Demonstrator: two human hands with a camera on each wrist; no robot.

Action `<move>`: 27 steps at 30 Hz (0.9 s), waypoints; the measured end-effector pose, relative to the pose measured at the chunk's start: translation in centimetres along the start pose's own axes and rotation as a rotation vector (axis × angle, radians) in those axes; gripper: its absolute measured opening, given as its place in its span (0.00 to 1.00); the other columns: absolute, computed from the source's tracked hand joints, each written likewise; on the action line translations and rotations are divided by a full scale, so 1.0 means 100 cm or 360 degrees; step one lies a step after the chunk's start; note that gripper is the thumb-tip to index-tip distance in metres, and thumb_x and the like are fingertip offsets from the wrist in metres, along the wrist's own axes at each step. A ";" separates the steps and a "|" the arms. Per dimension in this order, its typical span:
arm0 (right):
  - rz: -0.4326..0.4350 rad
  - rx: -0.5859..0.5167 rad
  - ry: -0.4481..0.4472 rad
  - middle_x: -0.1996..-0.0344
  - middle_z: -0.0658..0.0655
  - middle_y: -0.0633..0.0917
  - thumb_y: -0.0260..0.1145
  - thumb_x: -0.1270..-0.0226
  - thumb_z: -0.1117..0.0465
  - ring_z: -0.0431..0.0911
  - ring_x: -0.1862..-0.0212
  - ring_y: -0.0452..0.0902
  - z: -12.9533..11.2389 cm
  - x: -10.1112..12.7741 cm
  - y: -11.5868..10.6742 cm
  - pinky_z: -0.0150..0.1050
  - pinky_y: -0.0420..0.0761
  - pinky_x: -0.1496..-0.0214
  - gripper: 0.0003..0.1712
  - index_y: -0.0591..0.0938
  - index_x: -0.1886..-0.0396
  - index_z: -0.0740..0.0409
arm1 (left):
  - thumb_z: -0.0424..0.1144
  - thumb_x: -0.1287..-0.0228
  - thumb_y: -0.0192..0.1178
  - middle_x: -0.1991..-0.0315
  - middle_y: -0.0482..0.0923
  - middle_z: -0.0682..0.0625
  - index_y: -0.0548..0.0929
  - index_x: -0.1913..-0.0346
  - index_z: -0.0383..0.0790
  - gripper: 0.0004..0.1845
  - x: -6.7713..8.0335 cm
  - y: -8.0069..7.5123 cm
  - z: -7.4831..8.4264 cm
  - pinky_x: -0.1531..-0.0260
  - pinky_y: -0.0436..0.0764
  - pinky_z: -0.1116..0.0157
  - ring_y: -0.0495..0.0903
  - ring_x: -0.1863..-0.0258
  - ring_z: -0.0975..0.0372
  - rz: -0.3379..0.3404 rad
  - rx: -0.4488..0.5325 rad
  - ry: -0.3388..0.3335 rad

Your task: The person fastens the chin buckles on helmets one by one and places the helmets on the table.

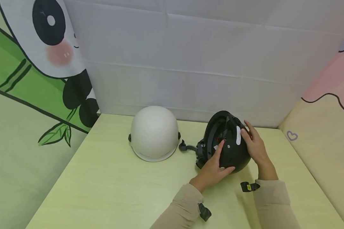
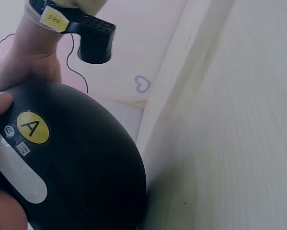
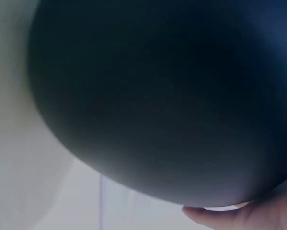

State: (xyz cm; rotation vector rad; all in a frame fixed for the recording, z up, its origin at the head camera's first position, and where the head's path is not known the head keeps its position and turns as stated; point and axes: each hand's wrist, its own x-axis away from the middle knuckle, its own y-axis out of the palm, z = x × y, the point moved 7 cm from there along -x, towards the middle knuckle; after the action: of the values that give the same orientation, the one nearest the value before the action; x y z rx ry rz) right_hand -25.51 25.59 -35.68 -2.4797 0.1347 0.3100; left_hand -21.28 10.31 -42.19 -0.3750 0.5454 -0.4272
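Helmets took up the middle of my head view; the black helmet [image 1: 236, 157] was over the right part of the pale table [image 1: 117, 190], tipped, its hollow turned toward the left; I could not tell whether its shell touched the tabletop. The left hand [image 1: 213, 170] held it from the near side, spread wide, thumb along the lower shell and a finger reaching up near the rim; the right hand [image 1: 256, 146] held it from the right, thumb and a finger apart and bent round the shell. A short black stalk [image 1: 190, 148] stuck out from the rim on the left; just beyond its tip stood the white helmet [image 1: 154, 133], upright and untouched. From the left wrist I read a letter A on a round yellow sticker [image 2: 33, 127] on the black shell; the right wrist gave me mostly dark, blurred shell, with fingertips along its lower edge. Behind the table I saw a creased white wall [image 1: 189, 63]; a purple heart [image 1: 292, 135] marked the panel on the right.
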 end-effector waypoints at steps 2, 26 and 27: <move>-0.0025 0.0079 -0.0009 0.34 0.65 0.54 0.47 0.31 0.45 0.67 0.38 0.51 -0.007 -0.002 0.000 0.65 0.53 0.46 0.34 0.52 0.29 0.48 | 0.52 0.40 0.56 0.32 0.49 0.49 0.32 0.30 0.57 0.47 0.000 0.001 0.000 0.47 0.66 0.61 0.63 0.41 0.60 0.0006 -0.0030 0.0010; 0.0034 0.0120 0.0027 0.38 0.64 0.64 0.56 0.38 0.55 0.65 0.41 0.58 -0.016 -0.012 -0.011 0.62 0.65 0.54 0.31 0.63 0.33 0.41 | 0.50 0.41 0.58 0.39 0.63 0.50 0.40 0.29 0.51 0.45 0.001 0.005 0.018 0.50 0.67 0.68 0.67 0.44 0.64 0.0059 -0.0237 0.0223; 0.0034 0.0113 0.0024 0.38 0.64 0.64 0.56 0.37 0.55 0.65 0.40 0.58 -0.015 -0.012 -0.011 0.62 0.65 0.53 0.31 0.63 0.33 0.41 | 0.50 0.41 0.59 0.42 0.66 0.50 0.41 0.29 0.50 0.45 0.001 0.004 0.018 0.51 0.68 0.68 0.67 0.46 0.65 0.0075 -0.0235 0.0220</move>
State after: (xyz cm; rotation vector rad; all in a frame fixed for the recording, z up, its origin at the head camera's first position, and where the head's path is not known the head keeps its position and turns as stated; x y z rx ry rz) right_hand -26.20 25.60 -33.57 -2.4120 0.1755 0.2905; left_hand -20.08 10.96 -40.98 -0.4757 0.7217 -0.3701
